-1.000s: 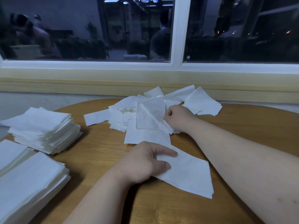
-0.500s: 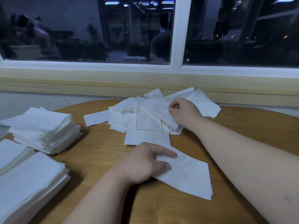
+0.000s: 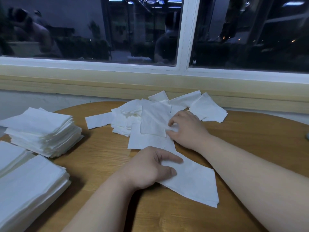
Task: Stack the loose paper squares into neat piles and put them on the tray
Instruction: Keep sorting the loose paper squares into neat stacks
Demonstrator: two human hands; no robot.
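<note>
White paper squares lie in a loose heap (image 3: pixel 127 114) at upper centre of a wooden table (image 3: pixel 100 156). The left hand (image 3: pixel 150 168) grips one thin stack (image 3: pixel 192 183), its long axis angled toward lower right. The right hand (image 3: pixel 185 129) pinches a sheet (image 3: pixel 153 121) on the heap. Three neat piles (image 3: pixel 41 131) stand at left.

Bare left hand (image 3: pixel 147 166), bare right hand (image 3: pixel 185 128), 2 bare forearms (image 3: pixel 250 173), short thumbnail (image 3: pixel 173 172)

Loose squares (image 3: pixel 155 118) lie behind the small stack (image 3: pixel 192 181), piles (image 3: pixel 41 131) left.
</note>
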